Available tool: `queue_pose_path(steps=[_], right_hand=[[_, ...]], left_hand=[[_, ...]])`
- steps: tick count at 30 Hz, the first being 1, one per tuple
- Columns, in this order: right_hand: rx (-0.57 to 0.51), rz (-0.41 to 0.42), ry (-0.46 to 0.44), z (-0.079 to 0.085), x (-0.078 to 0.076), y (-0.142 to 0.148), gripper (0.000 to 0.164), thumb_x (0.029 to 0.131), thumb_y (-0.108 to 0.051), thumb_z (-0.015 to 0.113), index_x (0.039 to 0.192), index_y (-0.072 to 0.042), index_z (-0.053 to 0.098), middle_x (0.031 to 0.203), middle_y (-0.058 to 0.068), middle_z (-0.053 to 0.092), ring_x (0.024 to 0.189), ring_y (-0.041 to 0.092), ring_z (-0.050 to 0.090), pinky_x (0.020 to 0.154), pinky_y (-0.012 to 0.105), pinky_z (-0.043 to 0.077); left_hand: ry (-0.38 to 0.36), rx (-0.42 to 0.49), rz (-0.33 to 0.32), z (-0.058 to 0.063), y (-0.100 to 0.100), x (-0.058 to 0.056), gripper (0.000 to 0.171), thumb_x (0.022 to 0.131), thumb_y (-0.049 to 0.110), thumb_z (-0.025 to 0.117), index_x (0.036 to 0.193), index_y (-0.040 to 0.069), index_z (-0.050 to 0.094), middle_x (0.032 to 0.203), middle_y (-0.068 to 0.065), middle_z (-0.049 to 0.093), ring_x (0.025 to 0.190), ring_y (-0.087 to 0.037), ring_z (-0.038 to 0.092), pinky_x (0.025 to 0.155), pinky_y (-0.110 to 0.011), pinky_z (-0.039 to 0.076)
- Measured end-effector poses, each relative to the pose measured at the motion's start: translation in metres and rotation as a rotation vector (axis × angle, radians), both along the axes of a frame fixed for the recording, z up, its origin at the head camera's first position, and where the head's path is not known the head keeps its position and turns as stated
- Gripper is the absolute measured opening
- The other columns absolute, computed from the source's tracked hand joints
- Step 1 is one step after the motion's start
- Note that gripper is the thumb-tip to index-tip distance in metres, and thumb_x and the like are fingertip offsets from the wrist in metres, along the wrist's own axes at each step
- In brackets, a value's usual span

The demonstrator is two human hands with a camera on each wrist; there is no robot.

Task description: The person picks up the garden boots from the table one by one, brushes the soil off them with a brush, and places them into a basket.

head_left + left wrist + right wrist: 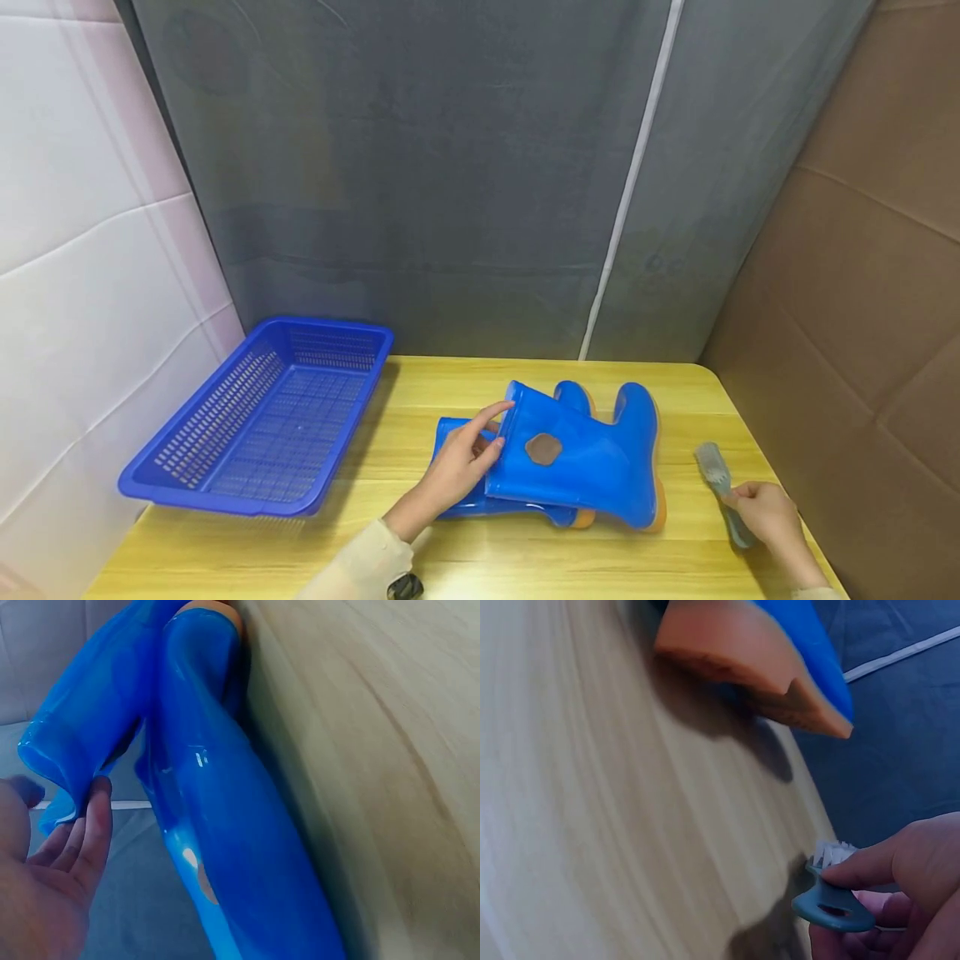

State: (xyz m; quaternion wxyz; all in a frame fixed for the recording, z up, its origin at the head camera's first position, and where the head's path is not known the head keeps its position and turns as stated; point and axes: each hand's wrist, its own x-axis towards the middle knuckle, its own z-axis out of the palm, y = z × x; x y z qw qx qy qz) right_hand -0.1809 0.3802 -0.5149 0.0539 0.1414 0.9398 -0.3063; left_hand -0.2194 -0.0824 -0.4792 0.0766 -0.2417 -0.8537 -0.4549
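Two blue rain boots with orange soles lie on their sides, the upper boot across the lower boot. A brown patch marks the upper boot's shaft. My left hand grips the upper boot at its top rim; in the left wrist view the fingers reach under the bent rim. Off to the right, my right hand pinches a grey-green scrub brush by its handle. White bristles show beside the thumb in the right wrist view.
A blue plastic basket with perforated walls stands on the left of the wooden table. A grey curtain closes off the back, with a white panel at left and a brown one at right.
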Motion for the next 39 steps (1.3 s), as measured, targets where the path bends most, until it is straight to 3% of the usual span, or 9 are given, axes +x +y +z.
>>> queue_pose_path(steps=[3, 7, 11, 14, 18, 22, 26, 34, 39], right_hand=[[-0.007, 0.000, 0.015, 0.008, 0.000, -0.003, 0.038, 0.091, -0.029, 0.064, 0.103, 0.007, 0.070, 0.117, 0.031, 0.066, 0.108, 0.054, 0.057, 0.082, 0.058, 0.048], [-0.022, 0.010, 0.046, 0.018, -0.001, -0.008, 0.042, 0.094, -0.031, 0.062, 0.108, 0.008, 0.067, 0.112, 0.029, 0.068, 0.094, 0.040, 0.065, 0.078, 0.050, 0.051], [-0.049, 0.020, 0.071, 0.028, -0.001, -0.014, 0.042, 0.096, -0.033, 0.060, 0.111, 0.006, 0.066, 0.108, 0.023, 0.071, 0.083, 0.023, 0.066, 0.070, 0.038, 0.051], [-0.041, 0.038, 0.110, 0.036, 0.000, -0.021, 0.040, 0.097, -0.032, 0.059, 0.113, 0.004, 0.066, 0.108, 0.020, 0.072, 0.087, 0.020, 0.064, 0.068, 0.032, 0.050], [-0.104, 0.057, 0.160, 0.049, 0.003, -0.034, 0.038, 0.099, -0.028, 0.057, 0.115, 0.006, 0.063, 0.100, 0.014, 0.076, 0.079, 0.016, 0.066, 0.062, 0.029, 0.054], [-0.242, 0.073, 0.192, 0.063, 0.003, -0.049, 0.028, 0.099, -0.017, 0.056, 0.114, 0.008, 0.056, 0.090, 0.010, 0.077, 0.066, 0.011, 0.070, 0.061, 0.026, 0.060], [-0.301, 0.109, 0.242, 0.077, 0.001, -0.061, 0.021, 0.099, -0.007, 0.053, 0.112, 0.008, 0.052, 0.087, 0.013, 0.076, 0.064, 0.012, 0.071, 0.061, 0.026, 0.060], [-0.170, 0.151, 0.371, 0.088, 0.001, -0.079, 0.018, 0.095, -0.006, 0.054, 0.111, -0.001, 0.057, 0.079, 0.005, 0.071, 0.056, 0.008, 0.054, 0.051, 0.025, 0.046], [-0.141, 0.188, 0.451, 0.090, 0.003, -0.085, 0.023, 0.097, -0.015, 0.060, 0.117, -0.004, 0.062, 0.075, 0.005, 0.065, 0.054, 0.006, 0.048, 0.047, 0.025, 0.042]], left_hand=[[0.008, -0.018, -0.035, 0.005, 0.002, 0.001, 0.049, 0.096, 0.021, 0.065, 0.142, 0.032, 0.051, 0.112, -0.002, 0.067, 0.070, -0.003, 0.055, 0.062, -0.017, 0.050], [-0.019, -0.045, -0.059, 0.011, 0.006, 0.002, 0.049, 0.091, 0.025, 0.072, 0.138, 0.027, 0.058, 0.107, 0.003, 0.062, 0.070, -0.006, 0.051, 0.061, -0.017, 0.048], [-0.071, -0.056, -0.077, 0.018, 0.011, 0.002, 0.059, 0.087, 0.027, 0.076, 0.142, 0.022, 0.054, 0.103, 0.003, 0.058, 0.069, -0.005, 0.049, 0.059, -0.017, 0.047], [-0.127, -0.051, -0.106, 0.022, 0.015, 0.003, 0.067, 0.086, 0.029, 0.078, 0.146, 0.020, 0.049, 0.094, 0.002, 0.056, 0.069, -0.004, 0.048, 0.059, -0.016, 0.046], [-0.214, -0.001, -0.156, 0.028, 0.022, 0.003, 0.077, 0.085, 0.029, 0.078, 0.151, 0.019, 0.042, 0.088, 0.001, 0.055, 0.069, -0.003, 0.051, 0.060, -0.016, 0.048], [-0.308, 0.091, -0.222, 0.031, 0.029, 0.004, 0.084, 0.085, 0.026, 0.079, 0.155, 0.021, 0.033, 0.113, -0.010, 0.066, 0.083, -0.011, 0.069, 0.070, -0.021, 0.059], [-0.397, 0.170, -0.284, 0.037, 0.037, 0.005, 0.087, 0.085, 0.022, 0.078, 0.156, 0.027, 0.028, 0.142, -0.017, 0.057, 0.109, -0.026, 0.071, 0.081, -0.032, 0.062], [-0.534, 0.271, -0.333, 0.052, 0.055, 0.004, 0.084, 0.087, 0.018, 0.076, 0.155, 0.035, 0.029, 0.147, -0.016, 0.053, 0.116, -0.033, 0.068, 0.086, -0.043, 0.060], [-0.570, 0.300, -0.356, 0.059, 0.066, 0.002, 0.082, 0.088, 0.017, 0.075, 0.154, 0.037, 0.029, 0.150, -0.013, 0.050, 0.116, -0.033, 0.068, 0.087, -0.046, 0.060]])
